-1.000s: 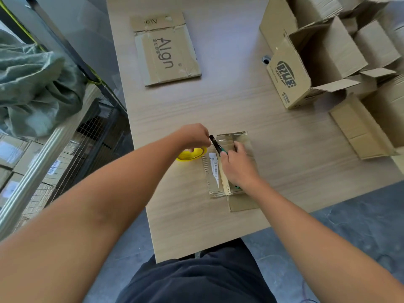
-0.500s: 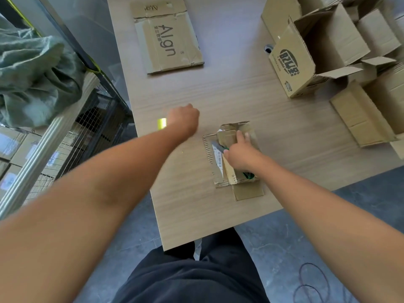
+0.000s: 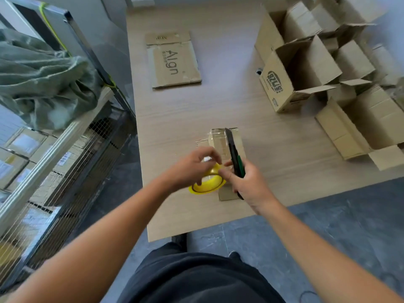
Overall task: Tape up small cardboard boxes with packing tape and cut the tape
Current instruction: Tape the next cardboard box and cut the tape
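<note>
Small cardboard box (image 3: pixel 226 139): lies on the wooden table (image 3: pixel 251 119) near its front edge, just beyond both hands. Long axis runs away from the person, slightly tilted; far end points toward the back of the table, near end is hidden under the hands. Glossy clear tape appears to cover its top face; a flap shows at the near end.

Packing tape roll (image 3: pixel 207 184): yellow core, lying roughly flat at the box's near left corner, touching or just beside it; which, cannot be told. It is directly under the left hand.

Left hand (image 3: pixel 192 169): fingers curled onto the roll's upper rim, pinching at it, seemingly at the tape's free end. Nearer hand to the roll.

Right hand (image 3: pixel 249 182): closed around a utility knife (image 3: pixel 235 156), green and black; its forefinger reaches across to meet the left fingertips at the roll.

Utility knife: long axis nearly parallel with the box's, tip pointing away from the person and lying over the box top. Whether the blade is extended cannot be told.

Judgement: the next move depends on the tape strand running rightward from roll to blade.

Beyond: a flattened carton (image 3: pixel 173 60) at the far left, open empty cartons (image 3: pixel 306 71) at the right.
</note>
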Tool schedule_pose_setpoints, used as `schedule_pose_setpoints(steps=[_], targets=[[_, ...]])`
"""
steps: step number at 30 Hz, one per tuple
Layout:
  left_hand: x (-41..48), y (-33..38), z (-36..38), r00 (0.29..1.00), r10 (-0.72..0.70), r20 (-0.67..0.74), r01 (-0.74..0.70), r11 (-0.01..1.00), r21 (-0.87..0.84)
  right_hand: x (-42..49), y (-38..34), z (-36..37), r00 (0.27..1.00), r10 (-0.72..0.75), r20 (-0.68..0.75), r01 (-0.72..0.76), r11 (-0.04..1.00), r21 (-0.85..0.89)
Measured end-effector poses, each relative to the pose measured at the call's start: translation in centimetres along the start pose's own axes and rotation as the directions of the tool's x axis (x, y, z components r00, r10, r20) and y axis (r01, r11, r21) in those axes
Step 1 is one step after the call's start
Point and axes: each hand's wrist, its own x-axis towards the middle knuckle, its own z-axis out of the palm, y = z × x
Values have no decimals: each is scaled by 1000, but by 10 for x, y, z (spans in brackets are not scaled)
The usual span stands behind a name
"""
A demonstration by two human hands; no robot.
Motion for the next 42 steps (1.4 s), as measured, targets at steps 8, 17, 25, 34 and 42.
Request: schedule_pose_setpoints(steps=[8,17,25,34,42], targets=[[-42,28,96,992,88,-88,-68,975,212,-48,19,-69,993,-65,94,63,998,19],[-69,37,144,985,14,-172,7,993,121,-54,22,-93,1000,10,-2,-10,995,104],[-47,31,127,992,-18,-125,24,999,47,-25,16,-93,976,97,196,-122,985,120],[-23,35,73,997,58,-54,-45,977,209,3,4,-100,997,-78,2,78,992,102],[21,-15,1,963,-251,100,105,689,717,42,60,-114,966,146,-211,-123,985,120]])
